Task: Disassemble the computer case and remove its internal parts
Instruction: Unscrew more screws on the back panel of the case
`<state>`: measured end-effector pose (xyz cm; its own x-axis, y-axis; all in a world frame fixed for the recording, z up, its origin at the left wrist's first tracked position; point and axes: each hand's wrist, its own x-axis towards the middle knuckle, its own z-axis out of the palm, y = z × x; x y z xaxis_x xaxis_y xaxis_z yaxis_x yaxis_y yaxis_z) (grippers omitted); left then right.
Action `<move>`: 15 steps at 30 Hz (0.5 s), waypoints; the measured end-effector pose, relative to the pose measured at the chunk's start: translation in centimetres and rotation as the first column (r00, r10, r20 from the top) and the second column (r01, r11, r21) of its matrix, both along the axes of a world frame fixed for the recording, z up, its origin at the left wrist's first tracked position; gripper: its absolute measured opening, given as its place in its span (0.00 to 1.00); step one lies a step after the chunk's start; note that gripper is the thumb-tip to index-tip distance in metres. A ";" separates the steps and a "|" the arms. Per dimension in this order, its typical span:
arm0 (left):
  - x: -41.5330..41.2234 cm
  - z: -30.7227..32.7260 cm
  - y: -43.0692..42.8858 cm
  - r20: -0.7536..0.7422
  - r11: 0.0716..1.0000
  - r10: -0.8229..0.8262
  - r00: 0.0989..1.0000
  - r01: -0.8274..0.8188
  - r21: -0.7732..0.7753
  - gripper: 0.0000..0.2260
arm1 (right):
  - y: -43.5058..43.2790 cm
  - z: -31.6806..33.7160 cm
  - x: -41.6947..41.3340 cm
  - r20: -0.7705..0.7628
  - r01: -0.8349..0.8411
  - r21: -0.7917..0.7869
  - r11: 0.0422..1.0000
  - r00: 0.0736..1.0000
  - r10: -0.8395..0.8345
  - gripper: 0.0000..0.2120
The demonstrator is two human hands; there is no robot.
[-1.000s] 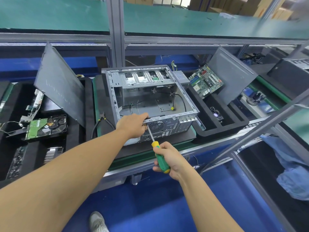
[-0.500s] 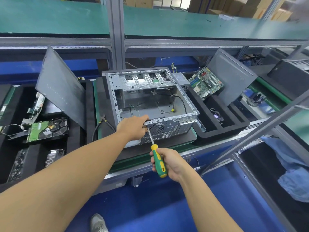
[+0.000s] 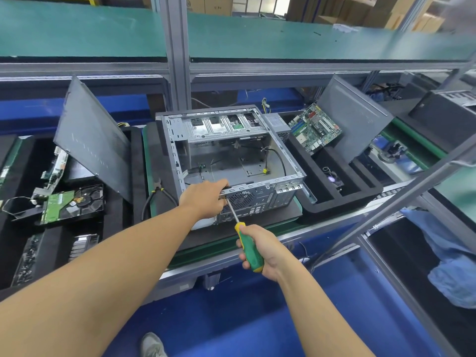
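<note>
Screwdriver [image 3: 249, 247] in right hand [image 3: 265, 251] at computer case [image 3: 257, 194]

Grey metal computer case [image 3: 231, 153] lying on its side on a dark mat, open face up, side panel off. Nearly gutted inside: drive cage along the far wall, a few loose black cables with a yellow connector on the floor. Rear fan grille and ports facing the camera.

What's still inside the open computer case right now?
Inside the computer case: a black cable with a yellow connector, and a drive cage at the far end. The left hand hides the near-left corner.
</note>
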<state>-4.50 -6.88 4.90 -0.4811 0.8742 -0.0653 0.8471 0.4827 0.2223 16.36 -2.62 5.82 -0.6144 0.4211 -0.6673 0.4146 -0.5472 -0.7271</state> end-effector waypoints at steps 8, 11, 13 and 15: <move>0.1 0.0 -0.1 0.005 1.000 -0.002 1.000 0.002 0.004 0.15 | 0.1 0.7 -0.1 0.021 -0.059 -0.047 0.997 0.998 0.060 0.17; 0.1 0.0 -0.1 -0.008 1.000 -0.002 1.000 0.002 0.000 0.15 | 0.0 0.6 -0.1 -0.028 -0.050 -0.032 0.998 0.998 0.049 0.13; 0.1 0.0 -0.1 -0.010 1.000 -0.002 1.000 0.002 -0.006 0.15 | -0.1 0.5 -0.1 -0.059 -0.036 -0.027 0.999 0.998 0.034 0.09; 0.0 0.0 -0.1 -0.014 1.000 -0.003 1.000 0.003 -0.002 0.15 | -0.3 0.4 -0.2 -0.045 -0.024 -0.012 1.000 0.999 0.023 0.08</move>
